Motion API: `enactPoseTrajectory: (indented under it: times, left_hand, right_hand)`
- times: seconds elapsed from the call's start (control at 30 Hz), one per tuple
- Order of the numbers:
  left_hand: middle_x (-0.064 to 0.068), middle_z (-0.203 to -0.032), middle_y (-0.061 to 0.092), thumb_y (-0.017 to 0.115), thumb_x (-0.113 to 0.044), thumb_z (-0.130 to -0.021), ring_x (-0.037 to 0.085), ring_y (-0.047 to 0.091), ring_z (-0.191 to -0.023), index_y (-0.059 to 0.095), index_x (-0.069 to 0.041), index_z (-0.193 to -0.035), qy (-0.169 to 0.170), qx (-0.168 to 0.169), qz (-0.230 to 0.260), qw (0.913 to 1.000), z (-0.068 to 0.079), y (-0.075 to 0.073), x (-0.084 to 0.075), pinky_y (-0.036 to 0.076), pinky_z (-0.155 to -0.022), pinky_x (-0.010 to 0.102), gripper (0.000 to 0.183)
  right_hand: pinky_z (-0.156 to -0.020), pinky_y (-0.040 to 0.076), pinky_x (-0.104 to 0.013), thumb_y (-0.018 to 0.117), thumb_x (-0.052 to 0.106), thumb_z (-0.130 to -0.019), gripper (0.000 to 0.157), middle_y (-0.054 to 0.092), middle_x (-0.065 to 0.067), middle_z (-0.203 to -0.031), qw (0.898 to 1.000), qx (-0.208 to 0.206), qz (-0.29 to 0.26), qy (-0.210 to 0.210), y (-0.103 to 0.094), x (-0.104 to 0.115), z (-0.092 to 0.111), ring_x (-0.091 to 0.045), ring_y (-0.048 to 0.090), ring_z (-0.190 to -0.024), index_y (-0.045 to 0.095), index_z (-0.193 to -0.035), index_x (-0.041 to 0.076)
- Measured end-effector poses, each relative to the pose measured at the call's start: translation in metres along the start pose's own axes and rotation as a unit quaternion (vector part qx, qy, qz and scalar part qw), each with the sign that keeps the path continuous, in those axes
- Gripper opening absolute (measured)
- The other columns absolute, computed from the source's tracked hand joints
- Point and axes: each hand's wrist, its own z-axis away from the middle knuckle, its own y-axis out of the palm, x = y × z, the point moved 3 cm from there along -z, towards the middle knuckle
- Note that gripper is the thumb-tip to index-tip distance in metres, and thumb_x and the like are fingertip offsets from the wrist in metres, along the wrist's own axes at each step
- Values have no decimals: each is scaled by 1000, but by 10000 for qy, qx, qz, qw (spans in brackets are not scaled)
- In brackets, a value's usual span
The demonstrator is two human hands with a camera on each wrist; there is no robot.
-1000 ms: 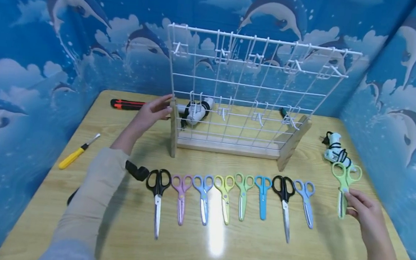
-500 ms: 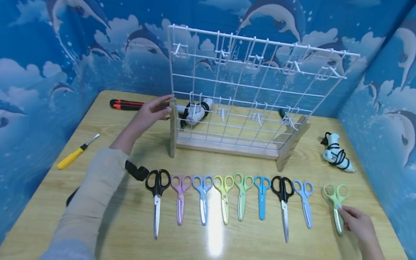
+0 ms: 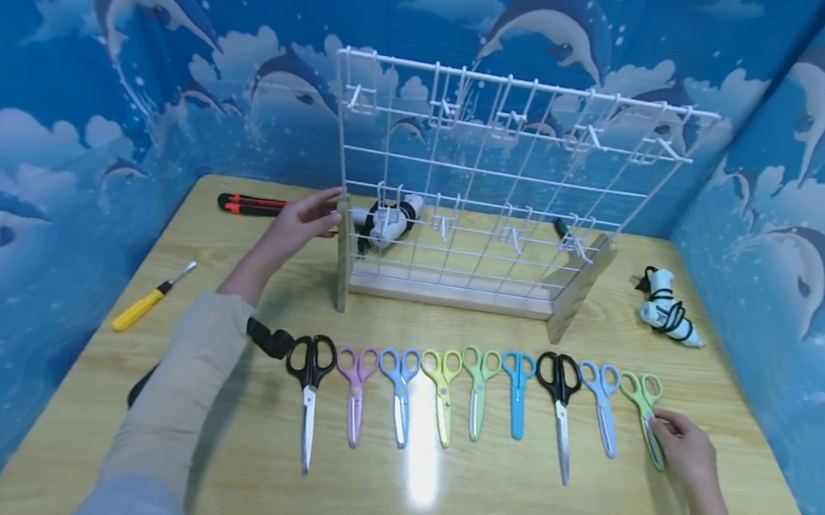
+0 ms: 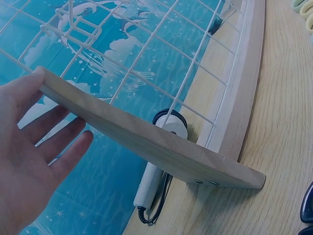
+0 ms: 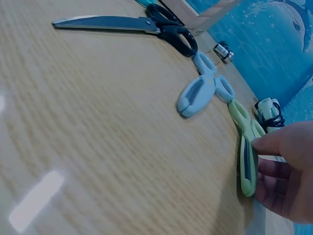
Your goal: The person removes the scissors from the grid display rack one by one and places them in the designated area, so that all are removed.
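Note:
My right hand (image 3: 688, 454) pinches a pair of light green scissors (image 3: 641, 396) at the right end of a row of scissors. In the right wrist view those green scissors (image 5: 247, 161) lie at the table, handles beside the light blue scissors (image 5: 200, 90). My left hand (image 3: 299, 226) rests against the left wooden upright (image 3: 344, 263) of a white wire rack (image 3: 473, 166). Its fingers look straight and spread in the left wrist view, fingertips touching the wooden upright (image 4: 146, 134). White hooks (image 3: 444, 111) hang on the rack in two rows.
Several more scissors lie in the row, including black scissors (image 3: 312, 372) and purple scissors (image 3: 356, 389). A yellow screwdriver (image 3: 142, 306) lies left, a red-black tool (image 3: 249, 205) behind it. One cord-wrapped white tool (image 3: 389, 222) is behind the rack, another cord-wrapped tool (image 3: 668, 311) at right.
My right hand has brought the green scissors leftward and down to the table, up to the end of the row. The left hand has stayed at the rack.

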Motion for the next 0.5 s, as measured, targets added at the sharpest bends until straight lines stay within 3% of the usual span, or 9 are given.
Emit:
enactPoseTrajectory:
  times: [0.17,0.5]
  left_hand:
    - [9,-128,41,56,-34,-79,21,44,-110,34,-25,-129,75,-10,15,10000,4,0,-1,43,-85,34,55]
    - [9,-129,40,56,-34,-80,21,43,-111,35,-30,-128,-4,-102,-95,9999,3,2,-2,44,-85,34,53]
  right_hand:
    - [-64,40,-41,44,24,-87,37,56,-24,-94,9984,-451,304,-171,4,2,4,-35,51,-82,50,-110,-5]
    - [-51,38,-29,53,14,-81,32,56,-15,-82,9956,-502,680,-412,5,6,2,-23,51,-70,53,-105,-7]
